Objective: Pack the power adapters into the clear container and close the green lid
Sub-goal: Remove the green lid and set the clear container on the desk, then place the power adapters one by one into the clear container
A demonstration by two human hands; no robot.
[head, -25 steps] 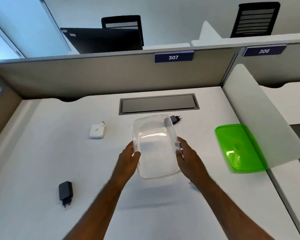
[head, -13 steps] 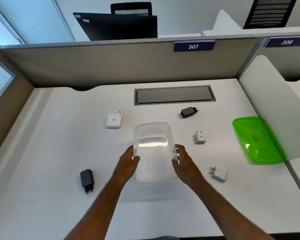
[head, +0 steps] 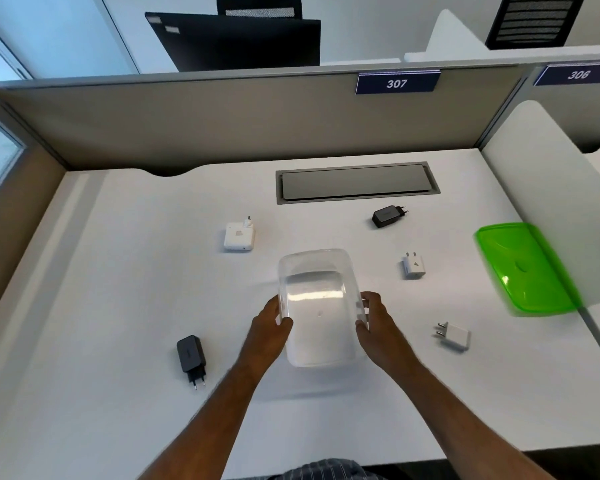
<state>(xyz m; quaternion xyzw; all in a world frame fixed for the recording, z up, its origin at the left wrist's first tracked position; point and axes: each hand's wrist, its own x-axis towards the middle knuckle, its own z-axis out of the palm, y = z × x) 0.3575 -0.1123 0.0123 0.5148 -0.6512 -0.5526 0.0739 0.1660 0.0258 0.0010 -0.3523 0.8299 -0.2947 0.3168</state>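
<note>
The clear container (head: 317, 271) stands open and empty at the middle of the white desk. My left hand (head: 269, 332) grips its left wall and my right hand (head: 378, 323) grips its right wall. Several power adapters lie around it: a large white square one (head: 239, 235) at the back left, a black one (head: 190, 356) at the front left, a black one (head: 387, 215) at the back right, a small white one (head: 413, 266) to the right, and another white one (head: 455, 336) at the front right. The green lid (head: 523, 268) lies at the far right.
A grey cable hatch (head: 357, 183) is set into the desk at the back. A beige partition (head: 222, 123) closes the back edge, and a white divider panel (head: 551, 188) rises on the right, overlapping the lid's right edge. The front desk edge runs below my forearms.
The container has come down and toward me between both hands. The view shifted, bringing the two white adapters on the right into sight.
</note>
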